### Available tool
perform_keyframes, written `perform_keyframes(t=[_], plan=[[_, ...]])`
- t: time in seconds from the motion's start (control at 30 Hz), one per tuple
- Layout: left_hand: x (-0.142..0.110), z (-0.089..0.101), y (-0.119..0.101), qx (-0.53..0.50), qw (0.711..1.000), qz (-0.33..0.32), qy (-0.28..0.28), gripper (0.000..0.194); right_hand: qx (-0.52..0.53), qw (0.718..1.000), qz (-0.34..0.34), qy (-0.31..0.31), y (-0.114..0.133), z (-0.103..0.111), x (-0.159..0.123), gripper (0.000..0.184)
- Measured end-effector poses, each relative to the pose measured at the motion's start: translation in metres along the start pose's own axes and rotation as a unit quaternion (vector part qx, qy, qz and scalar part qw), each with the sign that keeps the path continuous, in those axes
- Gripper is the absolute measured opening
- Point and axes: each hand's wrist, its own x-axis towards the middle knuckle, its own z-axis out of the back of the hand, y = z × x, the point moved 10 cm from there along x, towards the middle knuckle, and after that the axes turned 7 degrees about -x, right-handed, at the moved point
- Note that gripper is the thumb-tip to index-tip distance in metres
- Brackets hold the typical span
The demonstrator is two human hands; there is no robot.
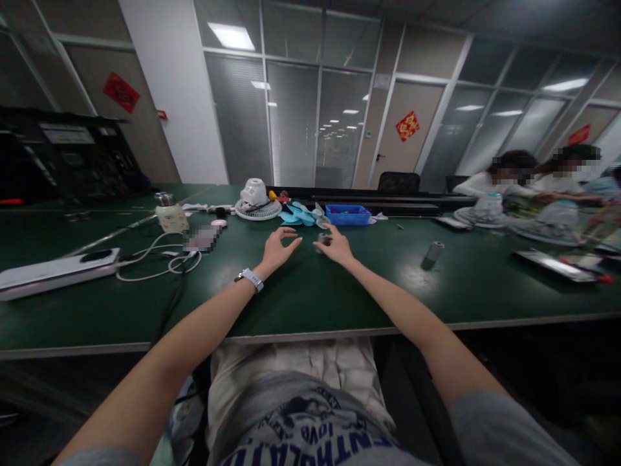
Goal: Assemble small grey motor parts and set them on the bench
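My left hand [280, 251] hovers over the green table [310, 301] with its thumb and fingers apart and nothing between them. A watch with a pale band [251, 279] is on that wrist. My right hand [338, 247] faces it, fingers curved and spread around a small grey metallic part [323, 240]. The thumb covers some of this part, and whether the hand touches it cannot be made out. Just beyond the hands lie light-blue fan blades [297, 214] and a blue basket [347, 215] with small items inside.
Behind my left hand sits a white fan body on a round grille [257, 206]. A cream bottle [171, 215], a phone [202, 239], white cables and a long white case [61, 272] are at left. Rightward stand a grey cylinder [435, 250] and a tablet-like device [555, 266]; people sit beyond.
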Motion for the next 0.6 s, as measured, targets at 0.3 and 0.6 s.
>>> perform_keyframes(t=[0.3,0.6], plan=[[0.003,-0.009,-0.019,-0.029,0.999,-0.025,0.028,0.028,0.070,0.993,0.079,0.058,0.063,-0.042,-0.027,0.068],[0.012,0.014,-0.002,-0.017,0.996,0.033,-0.087,0.032,0.055,0.994,0.074,0.062,0.065,-0.040,-0.031,0.071]])
